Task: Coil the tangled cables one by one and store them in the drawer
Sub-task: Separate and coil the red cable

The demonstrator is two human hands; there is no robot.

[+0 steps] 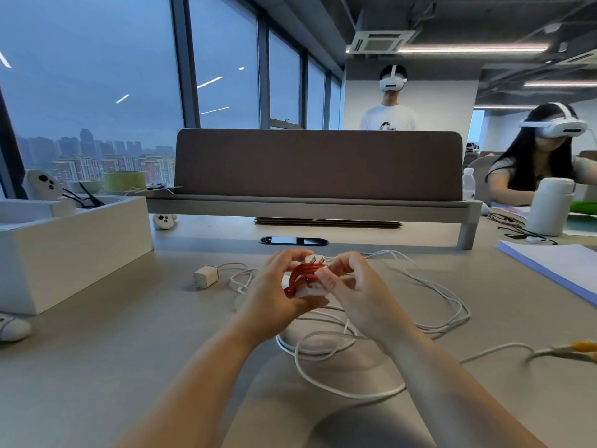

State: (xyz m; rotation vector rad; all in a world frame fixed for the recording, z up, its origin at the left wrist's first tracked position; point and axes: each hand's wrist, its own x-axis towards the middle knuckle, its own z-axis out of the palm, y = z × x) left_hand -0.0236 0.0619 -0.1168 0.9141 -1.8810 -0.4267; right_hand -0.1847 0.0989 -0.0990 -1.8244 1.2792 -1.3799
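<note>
Centre frame: coiled red cable (pixel 298 278) held two-handed.
Left hand (pixel 274 295) fingers clamp it; right hand (pixel 353 295) fingers pinch it beside charger (pixel 315 260). A slackened pinch would probably spring the wraps.

Dim bluish daylight comes through the windows (pixel 97 76) on the left, while ceiling strip lights (pixel 468 50) glow far right. Soft shadows lie on the desk (pixel 129 350) beneath the forearms (pixel 200 383). Edges bend with wide-angle distortion.
</note>
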